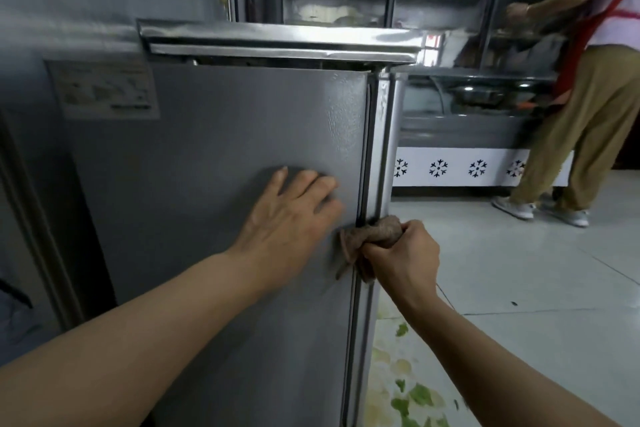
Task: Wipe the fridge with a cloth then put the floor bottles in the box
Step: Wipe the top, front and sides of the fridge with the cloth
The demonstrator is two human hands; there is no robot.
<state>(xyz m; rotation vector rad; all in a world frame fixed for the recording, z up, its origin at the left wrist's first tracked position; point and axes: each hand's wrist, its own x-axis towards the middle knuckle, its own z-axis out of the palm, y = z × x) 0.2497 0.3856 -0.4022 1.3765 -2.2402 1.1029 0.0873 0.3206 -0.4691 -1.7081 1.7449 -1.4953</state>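
step: wiping the fridge (221,135); cloth work is on the vertical seam at the door's right edge, bottle part not started by the look of it
how to do it well: keep the cloth (367,232) wadded tight and pushed into the seam groove, run along the seam rather than across; steady pressure from the other palm so the door doesn't swing or rattle; refold to a cleaner face if it smears (judgement)
right hand (401,253): closed in a fist round the brown cloth, knuckles up, at about 4 o'clock from frame centre; cloth bunches out at the hand's 10 o'clock and touches the seam, a loose tail hangs down against the door
left hand (294,211): flat and open, fingers straight and slightly spread, palm pressing the grey door face, holding nothing; just beside the cloth, at its 9 o'clock
fridge: grey door fills frame centre-left, metal top trim at 12 o'clock, label sticker (104,88) on the side at 10 o'clock
floor bottles / box: not in view
floor (519,270): pale tiles at 3 o'clock, green-patterned patch at 5 o'clock, can't tell what it is
other: second person (588,97) at 2 o'clock standing at a display chiller, well apart from the fridge
risk: cloth tail snagging in the seam gasket (judgement)
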